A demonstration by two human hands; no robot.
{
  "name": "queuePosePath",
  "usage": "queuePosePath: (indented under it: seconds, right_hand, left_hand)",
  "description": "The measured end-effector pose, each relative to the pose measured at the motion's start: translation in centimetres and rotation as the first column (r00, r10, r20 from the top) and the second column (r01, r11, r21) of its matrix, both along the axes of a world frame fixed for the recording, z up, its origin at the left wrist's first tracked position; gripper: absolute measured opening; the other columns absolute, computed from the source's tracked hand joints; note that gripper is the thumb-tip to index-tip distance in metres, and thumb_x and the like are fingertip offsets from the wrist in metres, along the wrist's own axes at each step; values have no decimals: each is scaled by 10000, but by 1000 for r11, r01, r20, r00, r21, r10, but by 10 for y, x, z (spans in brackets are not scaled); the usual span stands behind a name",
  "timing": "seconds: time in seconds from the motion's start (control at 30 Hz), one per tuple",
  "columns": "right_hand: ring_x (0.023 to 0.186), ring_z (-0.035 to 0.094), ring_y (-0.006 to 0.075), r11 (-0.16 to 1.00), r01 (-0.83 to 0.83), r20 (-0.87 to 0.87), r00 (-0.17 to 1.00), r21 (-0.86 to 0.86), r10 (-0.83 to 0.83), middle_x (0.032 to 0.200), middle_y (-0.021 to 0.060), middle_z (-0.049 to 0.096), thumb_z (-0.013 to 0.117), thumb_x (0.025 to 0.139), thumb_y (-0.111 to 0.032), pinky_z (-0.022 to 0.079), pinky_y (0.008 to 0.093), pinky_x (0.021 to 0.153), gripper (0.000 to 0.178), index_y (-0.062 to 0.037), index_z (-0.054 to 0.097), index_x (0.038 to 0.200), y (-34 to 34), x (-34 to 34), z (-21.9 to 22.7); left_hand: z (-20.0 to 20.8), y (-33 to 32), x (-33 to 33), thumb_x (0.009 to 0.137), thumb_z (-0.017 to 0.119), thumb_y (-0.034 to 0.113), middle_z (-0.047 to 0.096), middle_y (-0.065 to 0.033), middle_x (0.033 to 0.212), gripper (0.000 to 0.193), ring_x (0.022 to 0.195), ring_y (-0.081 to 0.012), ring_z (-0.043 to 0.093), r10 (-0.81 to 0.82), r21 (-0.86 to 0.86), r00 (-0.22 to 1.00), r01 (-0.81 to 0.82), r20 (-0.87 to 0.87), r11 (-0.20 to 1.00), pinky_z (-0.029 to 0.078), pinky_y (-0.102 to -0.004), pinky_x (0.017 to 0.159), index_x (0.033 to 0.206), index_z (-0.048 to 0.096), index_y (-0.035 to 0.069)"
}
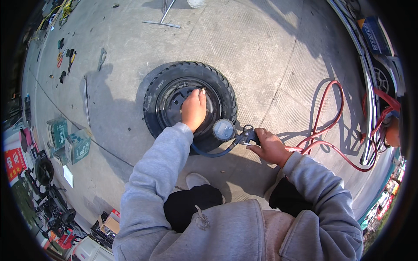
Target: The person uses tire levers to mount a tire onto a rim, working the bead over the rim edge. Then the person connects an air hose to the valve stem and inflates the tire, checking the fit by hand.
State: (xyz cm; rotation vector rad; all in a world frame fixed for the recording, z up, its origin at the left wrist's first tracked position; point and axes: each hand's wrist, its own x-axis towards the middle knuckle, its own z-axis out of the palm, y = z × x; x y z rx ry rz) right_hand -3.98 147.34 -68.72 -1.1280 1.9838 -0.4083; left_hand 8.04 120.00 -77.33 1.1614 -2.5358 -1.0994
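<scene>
A black tyre on a dark steel wheel [162, 114] lies flat on the concrete in front of me. My left hand [194, 108] is over the wheel's middle, fingers drawn together and pointing away from me; what they hold, if anything, is hidden. To the right of the tyre, my right hand [269, 146] is wrapped round the black handle of a tyre inflator [247, 135]. Its round gauge [224, 129] overlaps the tyre's near right edge. A dark blue hose [209, 154] curves from the inflator toward the tyre's near side, where my left sleeve hides its end.
A red air hose [321, 115] loops on the ground at right, beside a metal rail [368, 82]. Pliers and cutters [71, 56], a metal bar [86, 102] and green boxes [78, 145] lie at left. Beyond the tyre is a T-shaped metal tool [164, 21].
</scene>
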Motion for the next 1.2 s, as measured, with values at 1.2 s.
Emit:
queuePosePath:
  seconds: [1.2]
  right_hand:
    - [1227,561,248,697,702,895,204,148,-396,1340,159,587,392,1014,-613,422,368,1075,750,24,490,1398,-140,-41,-53]
  left_hand:
    - [103,-46,148,1005,567,461,632,-55,1099,506,991,-132,567,618,807,740,-180,-265,562,440,-294,927,1253,573,20]
